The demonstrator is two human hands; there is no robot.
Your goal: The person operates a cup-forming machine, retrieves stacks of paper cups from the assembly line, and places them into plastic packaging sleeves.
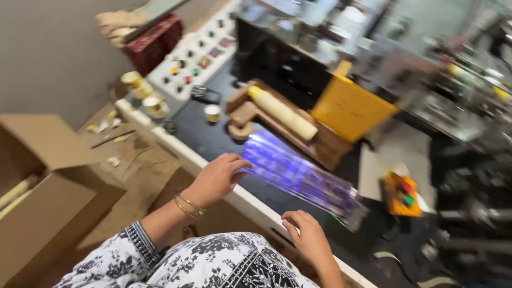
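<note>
A workshop fills the frame, blurred by camera motion: a bare grey wall at upper left, a dark machine bed point(213, 140) running from upper centre down to the lower right, and more machinery, too smeared to read, along the right edge. At lower left stands a large open cardboard box point(48, 202) with pale tubes lying inside. Above the bed at upper centre sits a light control panel point(194, 56) with coloured buttons, and right of centre a yellow guard point(352, 109).

On the bed, near the middle of the frame, a flat stack of shiny purple printed film point(301, 178) lies slanting toward the lower right, its far end beside a cream cardboard roll point(282, 113) resting on a brown wooden holder. The stack looks squared but is not lifted; it rests fully on the bed, and nothing of its kind shows in the box, so by my judgement the gathering is done and any moving or packing remains.

The left hand point(216, 178), bangles at the wrist, rests with loosely curled fingers on the stack's upper-left end, touching rather than clasping. The right hand point(306, 237), at lower centre, is half open at the bed's white edge, just short of the stack's near side and holding nothing.

Smaller things: tape rolls point(141, 93) at upper left and a small paper cup point(212, 112).
</note>
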